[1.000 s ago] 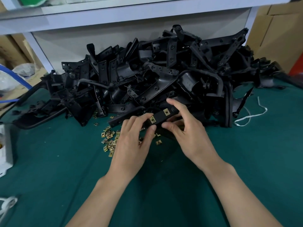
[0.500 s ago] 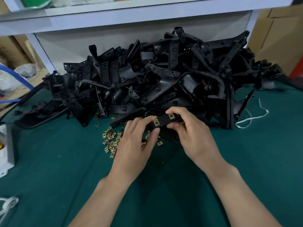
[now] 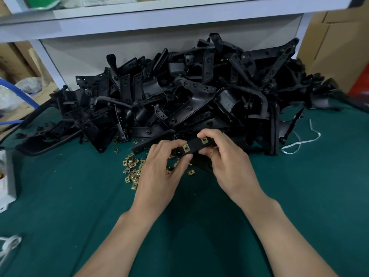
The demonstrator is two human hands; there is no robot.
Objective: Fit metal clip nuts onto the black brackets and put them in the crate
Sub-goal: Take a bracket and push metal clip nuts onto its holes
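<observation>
Both hands hold one black bracket [image 3: 194,146] just above the green table, in front of a big heap. Two brass clip nuts sit on its flat strip, one [image 3: 186,148] by my left fingertips and one [image 3: 203,140] under my right index finger. My left hand [image 3: 159,172] pinches the strip's left end between thumb and fingers. My right hand [image 3: 227,162] grips the right end, thumb below, index finger on top. Several loose brass clip nuts [image 3: 132,168] lie scattered on the cloth left of my left hand. No crate is in view.
A large heap of black brackets [image 3: 191,96] fills the back of the green table [image 3: 299,196] against a white shelf unit [image 3: 139,37]. A white cord [image 3: 299,141] lies at the right. A white object [image 3: 6,176] sits at the left edge. Cardboard boxes [image 3: 339,47] stand behind.
Both hands have lifted the bracket slightly and drawn it a little toward me. The grip on each end is unchanged, and both clip nuts stay on the strip.
</observation>
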